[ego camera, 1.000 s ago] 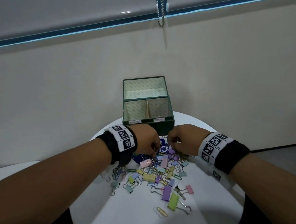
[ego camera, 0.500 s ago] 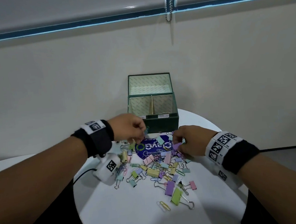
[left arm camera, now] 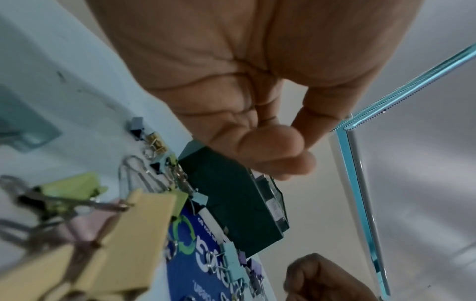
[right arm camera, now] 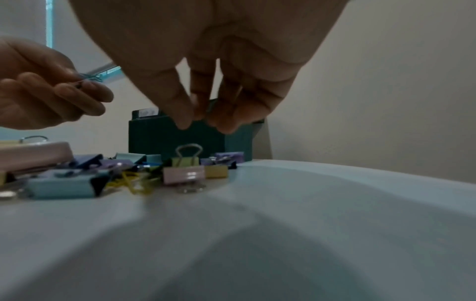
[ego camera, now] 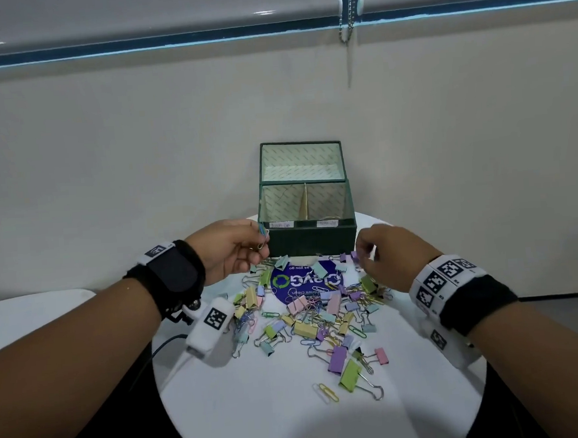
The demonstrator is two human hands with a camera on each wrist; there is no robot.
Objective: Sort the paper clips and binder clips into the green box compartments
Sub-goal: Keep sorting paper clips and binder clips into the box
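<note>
1. Overhead, from the head view: the left hand (ego camera: 230, 248) pinches a small bunch of paper clips (ego camera: 263, 238) between thumb and fingertips, long axis hanging roughly upright. It is just beside the near-left corner of the green box (ego camera: 311, 239), below the rim. The box's front-left compartment (ego camera: 281, 202) lies up and to the right of the clips, so the left hand is plainly the nearer one. The right hand (ego camera: 394, 257) hovers over the far-right edge of the clip pile (ego camera: 316, 314) on the white counter (ego camera: 260, 409), fingers curled downward.

2. Left wrist view: thumb (left arm camera: 270, 146) pressed against the fingers. The clips themselves are hidden behind them. The green box (left arm camera: 231, 195) sits just past the fingertips.

3. Right wrist view: the right hand's fingers (right arm camera: 180, 106) are bunched together, pointing down, above a pink binder clip (right arm camera: 184, 175). Whether they hold something small I cannot tell; the frame is blurred. The left hand (right arm camera: 46, 91) shows at the side with blue wire clips (right arm camera: 90, 78) in its pinch.

4. My judgement: the coming move is a short lift up and rightward over the box's front wall. Which labelled compartment takes paper clips cannot be read.
</note>
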